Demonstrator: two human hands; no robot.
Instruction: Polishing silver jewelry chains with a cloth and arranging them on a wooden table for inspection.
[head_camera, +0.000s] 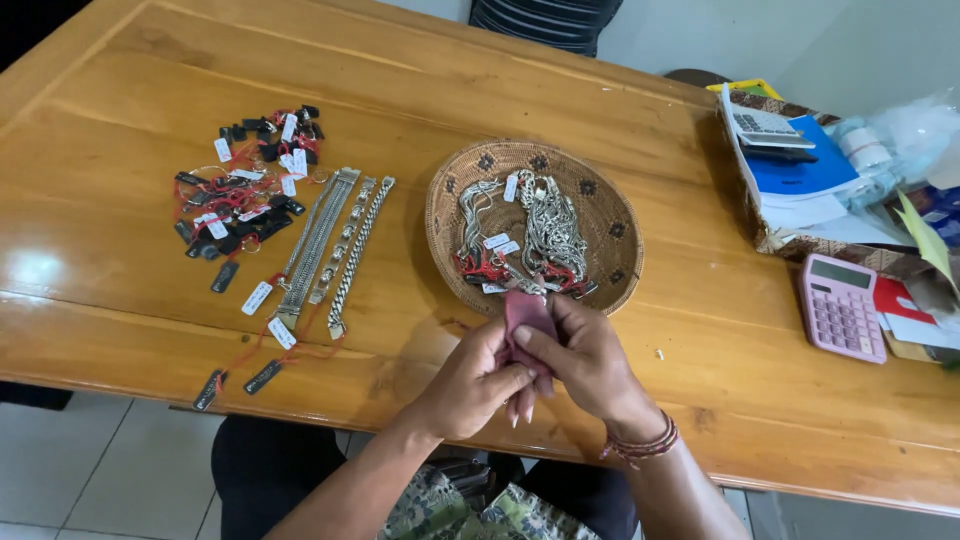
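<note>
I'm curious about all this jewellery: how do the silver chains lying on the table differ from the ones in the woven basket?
The chains on the table lie straight, side by side, in a neat row; the chains in the basket are heaped in a tangle. The table chains rest on bare wood, left of the basket; the basket chains sit in a round woven basket, just beyond both hands. Both are silver-coloured and carry small white tags on red string.

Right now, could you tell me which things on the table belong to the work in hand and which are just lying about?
In hand:
- dusty-pink cloth, pinched by left hand and right hand
- round woven basket of tagged silver chains
- flat silver bracelets laid in a row
- pile of black and white tags

Lying about:
- pink calculator
- white calculator
- blue folder
</note>
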